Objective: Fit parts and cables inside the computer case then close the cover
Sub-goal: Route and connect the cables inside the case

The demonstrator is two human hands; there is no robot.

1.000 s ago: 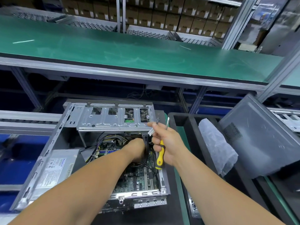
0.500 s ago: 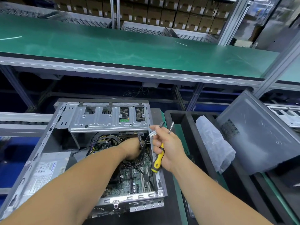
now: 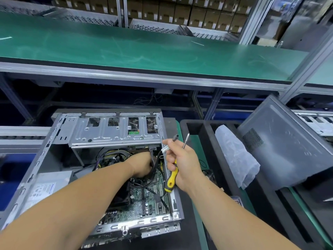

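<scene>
Two hands busy: left hand (image 3: 142, 164) buried in black cables (image 3: 155, 159) inside open computer case (image 3: 111, 166), its grip hidden, right hand (image 3: 182, 159) closed on yellow screwdriver (image 3: 171, 181) plus a cable end, cover panel (image 3: 286, 143) off at right, closing undone.

L hand (image 3: 142, 164) reaching down, R hand (image 3: 182, 163) fisted

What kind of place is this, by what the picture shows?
Probably a computer assembly line in a factory: a green belt runs past the open case, with stacked cartons behind and a cover waiting.
</scene>
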